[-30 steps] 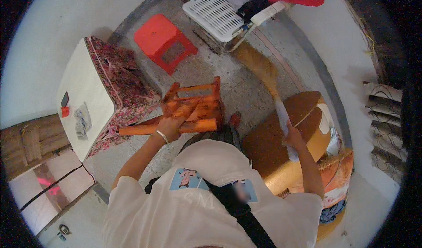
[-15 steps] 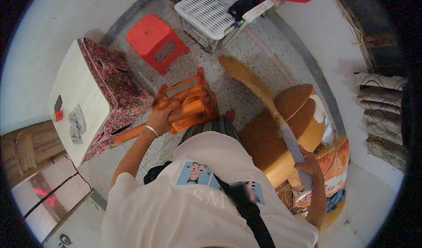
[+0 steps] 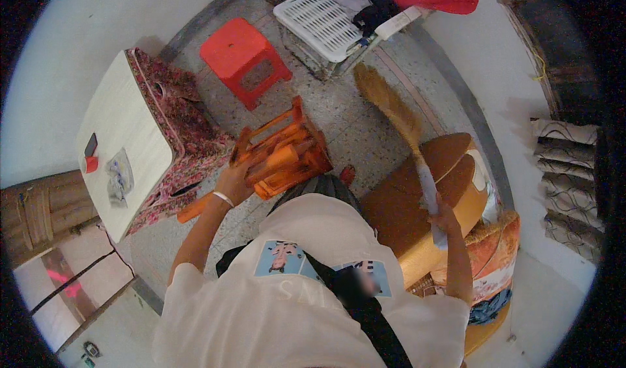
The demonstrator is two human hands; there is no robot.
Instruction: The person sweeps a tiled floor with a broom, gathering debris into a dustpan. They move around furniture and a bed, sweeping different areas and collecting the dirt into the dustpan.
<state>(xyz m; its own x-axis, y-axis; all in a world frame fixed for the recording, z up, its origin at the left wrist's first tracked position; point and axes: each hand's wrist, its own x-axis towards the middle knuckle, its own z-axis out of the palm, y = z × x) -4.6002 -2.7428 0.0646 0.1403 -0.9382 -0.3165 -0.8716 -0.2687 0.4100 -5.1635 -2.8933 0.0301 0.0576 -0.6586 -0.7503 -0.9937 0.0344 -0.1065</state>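
Observation:
My left hand [image 3: 236, 179], with a white bangle at the wrist, is wrapped round an orange-brown wooden stool [image 3: 290, 156]. The stool is tilted, its slats and legs pointing several ways, in front of my left side. In my right hand [image 3: 447, 218] is the pale handle of a broom [image 3: 394, 110]. Its straw bristles fan out forward and left over the speckled floor [image 3: 332, 100]. The palm side of each hand is hidden.
A red plastic stool [image 3: 238, 48] stands ahead. Left is a white-topped table [image 3: 124, 130] with a floral cloth hanging at its side. A white slatted seat [image 3: 319, 25] bearing clothes is at the far end. A brown rounded piece of furniture [image 3: 430, 172] stands right, beside a cloth-covered bundle [image 3: 482, 260].
My right hand has moved forward and inward with the broom, its bristles shifting ahead and to the right. The wooden stool stays in my left hand. The view has shifted slightly.

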